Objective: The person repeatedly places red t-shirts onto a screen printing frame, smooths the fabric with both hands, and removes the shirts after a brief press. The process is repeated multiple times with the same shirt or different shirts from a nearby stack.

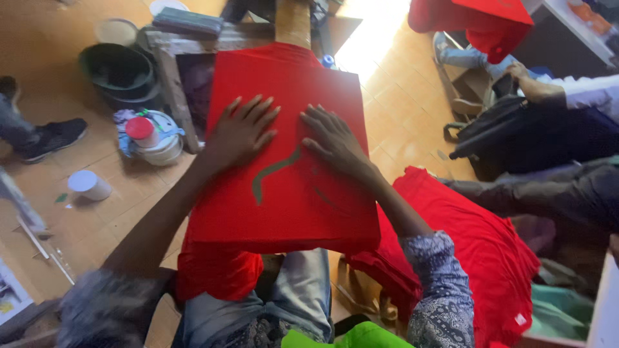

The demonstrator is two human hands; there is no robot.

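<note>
A red cloth is spread flat over a board across my lap, with a curved grey-green mark printed near its middle. My left hand lies palm down on the upper left of the cloth, fingers spread. My right hand presses flat beside it, just right of centre, fingers apart. Neither hand grips anything. The cloth's lower edge hangs over my knees in jeans.
A heap of red cloth lies at my right. A wooden frame table stands ahead with dark bowls, a red-lidded jar and a white pot on the tiled floor. Another person sits at the right; a shoe is at left.
</note>
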